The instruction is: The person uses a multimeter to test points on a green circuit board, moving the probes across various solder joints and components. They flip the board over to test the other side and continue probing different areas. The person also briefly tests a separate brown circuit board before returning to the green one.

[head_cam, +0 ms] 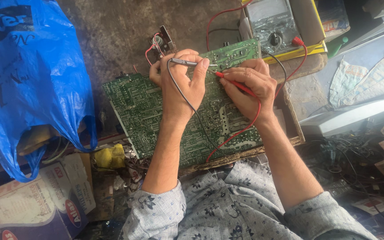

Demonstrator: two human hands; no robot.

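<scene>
So the person's got a big green circuit board (156, 111) lying solder side up across the middle of the frame, and they're probing it with both leads of an analog meter (272, 22) sitting in a box at the top right. The left hand (181, 86) is pinched around the black probe (185, 62), tip angled toward a spot near the board's upper edge. The right hand (250, 86) grips the red probe (232, 82) like a pen, its tip touching down just beside the black one.

To do this bit well, I'd say rest the heels of both hands on the board so the tips don't skate across neighbouring solder joints, keep only the metal points on the pads, and glance up at the needle without shifting the wrists. The red wire (241, 131) loops over the board, so it's worth keeping it slack and unsnagged. Blue plastic bag (27, 75) at left is well apart.
</scene>
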